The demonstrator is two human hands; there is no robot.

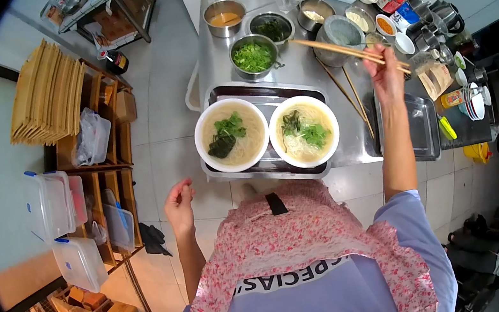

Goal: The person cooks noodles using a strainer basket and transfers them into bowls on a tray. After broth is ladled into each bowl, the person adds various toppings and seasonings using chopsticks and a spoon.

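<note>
My right hand [386, 76] is closed around a pair of long wooden chopsticks [330, 47], whose tips point left over the steel table. At the left, off the table edge, my left hand [179, 204] hangs with its fingers curled together and nothing visible in them. Two white bowls stand side by side on a metal tray [297, 87]. The left noodle bowl [248, 146] and the right noodle bowl [308, 153] each hold pale noodles in broth, topped with cilantro and dark greens. Behind them is a steel pot of chopped greens [252, 56].
Steel pots of orange liquid [225, 17] and dark greens [272, 26] stand at the back. A lidded pot [338, 36], loose chopsticks [343, 93] and an empty-looking dark tray [419, 127] are on the right. Shelves with plastic boxes [53, 201] line the left.
</note>
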